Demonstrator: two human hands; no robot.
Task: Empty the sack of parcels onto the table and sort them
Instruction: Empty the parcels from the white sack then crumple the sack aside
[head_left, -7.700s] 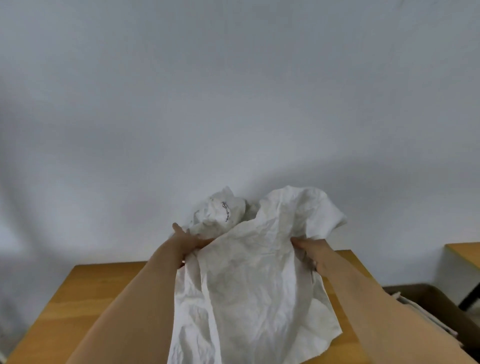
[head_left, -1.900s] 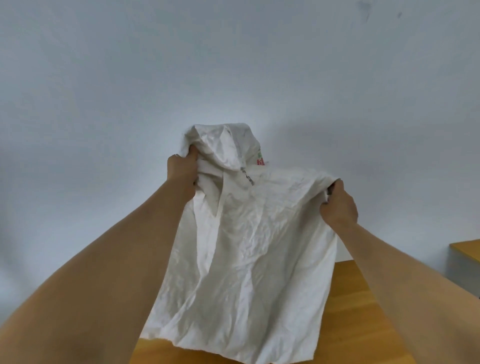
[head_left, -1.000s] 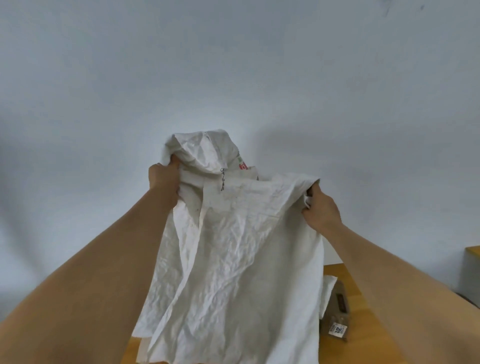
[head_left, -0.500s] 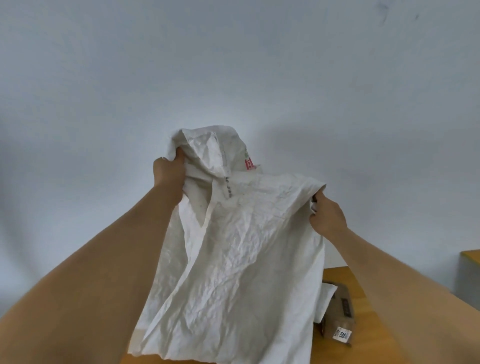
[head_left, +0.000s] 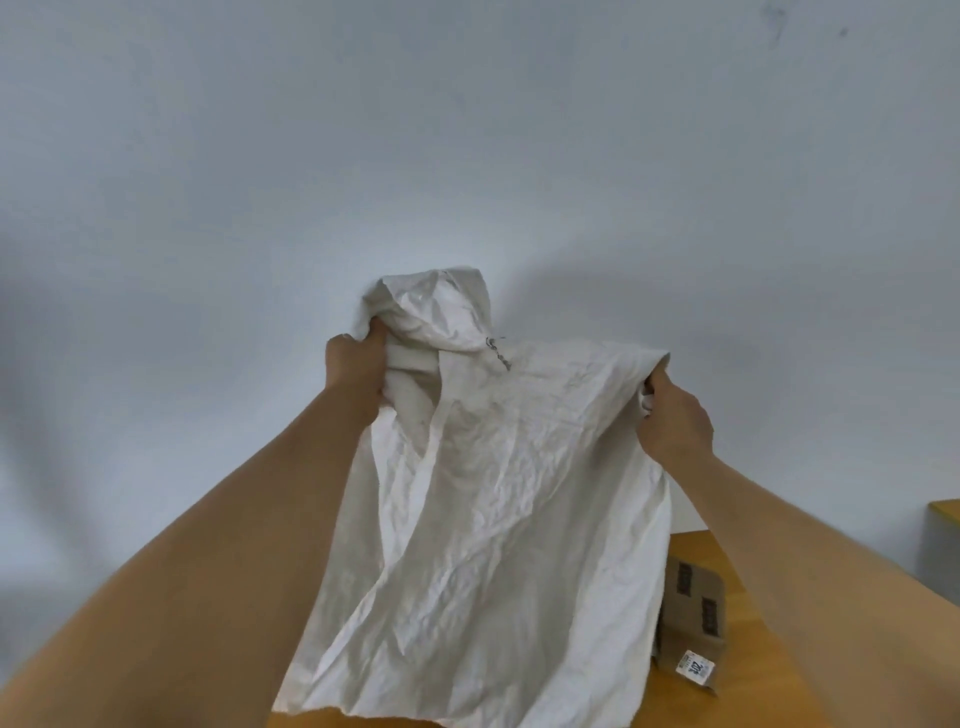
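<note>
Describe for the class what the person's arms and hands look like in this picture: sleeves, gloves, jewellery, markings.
Both arms are bare along all of their visible length; no sleeve shows in the frame. The left hand and the right hand wear no gloves. No watch, bracelet or ring can be seen on either, and no markings show on the arms. The fingertips are mostly hidden.

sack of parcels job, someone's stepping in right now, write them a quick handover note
Left hand: grips one upper corner of the white sack.
Right hand: grips the other upper corner; sack held up over the wooden table.
Done: one cardboard parcel lies on the table at the right.
Unknown: the sack hides the table beneath it.
Left: finish emptying, put the sack aside, sort the parcels.
</note>
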